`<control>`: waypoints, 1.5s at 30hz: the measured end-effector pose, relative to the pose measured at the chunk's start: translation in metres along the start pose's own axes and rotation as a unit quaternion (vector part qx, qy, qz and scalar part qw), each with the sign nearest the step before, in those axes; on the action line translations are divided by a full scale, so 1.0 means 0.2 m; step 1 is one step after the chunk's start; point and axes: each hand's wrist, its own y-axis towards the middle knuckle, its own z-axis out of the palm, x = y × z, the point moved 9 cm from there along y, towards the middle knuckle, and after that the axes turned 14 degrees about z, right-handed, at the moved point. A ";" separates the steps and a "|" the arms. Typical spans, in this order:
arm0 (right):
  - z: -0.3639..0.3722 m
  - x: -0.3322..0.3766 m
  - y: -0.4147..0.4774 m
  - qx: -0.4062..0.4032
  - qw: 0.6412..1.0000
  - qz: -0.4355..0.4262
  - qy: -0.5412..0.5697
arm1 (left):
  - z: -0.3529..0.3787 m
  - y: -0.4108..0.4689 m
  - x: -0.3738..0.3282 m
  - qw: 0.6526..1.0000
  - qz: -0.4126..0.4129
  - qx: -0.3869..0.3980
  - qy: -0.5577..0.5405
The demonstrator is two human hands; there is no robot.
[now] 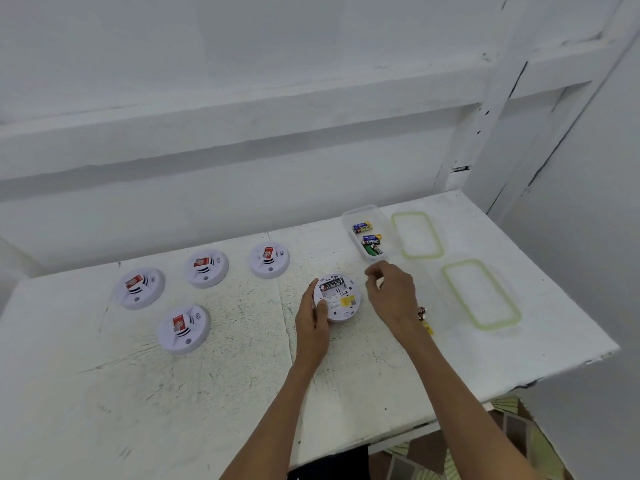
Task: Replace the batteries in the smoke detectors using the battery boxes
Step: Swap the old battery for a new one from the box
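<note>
White table [214,393], "EVEREADY" batteries [367,233]

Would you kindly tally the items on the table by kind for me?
Smoke detectors: 5, four face up and one flipped over, steadied by the left hand
Green-rimmed lids: 2
Clear battery box: 1
Batteries in that box: 3
Total: 11

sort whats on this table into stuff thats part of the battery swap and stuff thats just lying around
Part of the job:
- overturned smoke detector, steadied by the left hand, one battery seated
- four face-up detectors
- open battery box holding loose batteries
- right hand beside the detector

Lying about:
- two green-rimmed lids, set aside
- small objects by the right wrist, unclear
</note>
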 end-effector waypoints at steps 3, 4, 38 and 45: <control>0.11 0.08 -0.04 0.028 0.999 -0.036 -0.020 | 0.00 0.00 -0.01 1.000 0.003 -0.001 0.000; 0.14 0.11 -0.05 0.039 0.998 -0.037 -0.023 | 0.00 0.01 -0.01 1.000 0.006 0.000 0.004; 0.43 0.31 -0.11 0.064 0.964 -0.078 -0.245 | 0.00 0.01 -0.05 1.000 0.018 0.025 0.002; 0.49 0.29 -0.18 0.098 0.949 -0.172 -0.244 | -0.04 0.01 -0.05 1.000 0.002 -0.005 -0.011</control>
